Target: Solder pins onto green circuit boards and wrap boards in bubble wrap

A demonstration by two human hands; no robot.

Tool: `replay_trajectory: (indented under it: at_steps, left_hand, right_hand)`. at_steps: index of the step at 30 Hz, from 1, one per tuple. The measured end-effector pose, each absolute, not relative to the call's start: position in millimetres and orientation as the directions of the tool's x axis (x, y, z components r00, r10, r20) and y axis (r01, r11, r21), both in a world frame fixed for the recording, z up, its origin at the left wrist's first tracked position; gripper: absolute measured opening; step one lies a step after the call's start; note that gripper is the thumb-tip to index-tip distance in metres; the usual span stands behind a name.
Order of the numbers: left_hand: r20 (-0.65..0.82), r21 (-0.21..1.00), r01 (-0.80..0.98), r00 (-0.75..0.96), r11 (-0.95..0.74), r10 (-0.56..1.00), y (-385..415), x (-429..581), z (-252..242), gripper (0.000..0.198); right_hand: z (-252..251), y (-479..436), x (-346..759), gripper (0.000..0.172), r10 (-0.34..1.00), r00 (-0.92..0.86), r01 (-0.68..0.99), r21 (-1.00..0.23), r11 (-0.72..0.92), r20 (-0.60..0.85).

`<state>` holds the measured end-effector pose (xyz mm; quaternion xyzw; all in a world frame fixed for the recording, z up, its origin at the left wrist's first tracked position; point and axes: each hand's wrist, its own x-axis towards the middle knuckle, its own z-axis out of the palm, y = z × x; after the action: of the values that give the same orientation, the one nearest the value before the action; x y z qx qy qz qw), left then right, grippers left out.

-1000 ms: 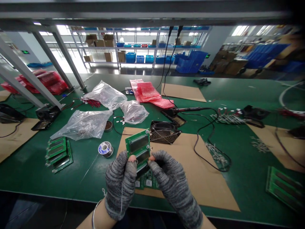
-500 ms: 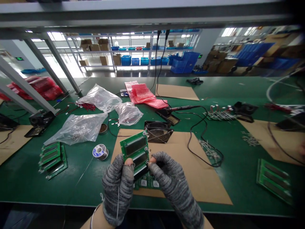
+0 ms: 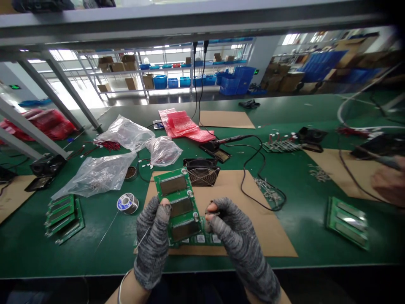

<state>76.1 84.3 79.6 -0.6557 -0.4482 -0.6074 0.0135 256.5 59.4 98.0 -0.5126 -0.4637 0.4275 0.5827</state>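
Green circuit board, one, with three display windows: held up over the near part of a cardboard sheet, face tilted toward the wearer. Left hand, in grey fingerless glove: closed on the board's left edge, thumb across the front. Right hand, gloved alike: just beside the board's right edge, not touching, thumb and forefinger curled nearly together; any small item between them impossible to tell.

Changed within the last half second: right fingertips parted from the board's edge; board turned, lowest display now in plain sight. Meaning for the work, by judgement: board borne by the left hand alone, right edge uncovered.

Beneath and behind: further boards with white labels, partly hidden; black fan at the sheet's far edge.

To the left: solder spool; stacked boards; clear bag of small parts.

Beyond and right: soldering iron; loose metal parts; another pile of boards; co-worker's hand, blurred.
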Motion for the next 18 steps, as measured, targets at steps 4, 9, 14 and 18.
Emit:
replay_trajectory:
  at_steps: [4, 9, 14, 18]
  left_hand:
    - [0.814, 0.501, 0.598, -0.080, -0.625, 0.576, 82, 85, 79, 0.039]
    - [0.719, 0.648, 0.484, -0.135, -0.588, 0.681, 72, 98, 70, 0.036]
    - [0.581, 0.782, 0.370, -0.140, -0.502, 0.802, 65, 104, 64, 0.028]
    - [0.462, 0.870, 0.276, -0.160, -0.409, 0.872, 64, 113, 66, 0.032]
  right_hand:
    - [95, 52, 266, 0.026, 0.977, 0.209, -0.075, -0.995, 0.060, 0.043]
    - [89, 45, 270, 0.034, 0.993, 0.114, -0.109, -0.994, 0.011, -0.001]
    - [88, 39, 276, 0.020, 0.995, 0.093, -0.042, -0.998, 0.051, 0.047]
    - [95, 36, 290, 0.032, 0.995, 0.101, -0.125, -0.992, 0.035, 0.023]
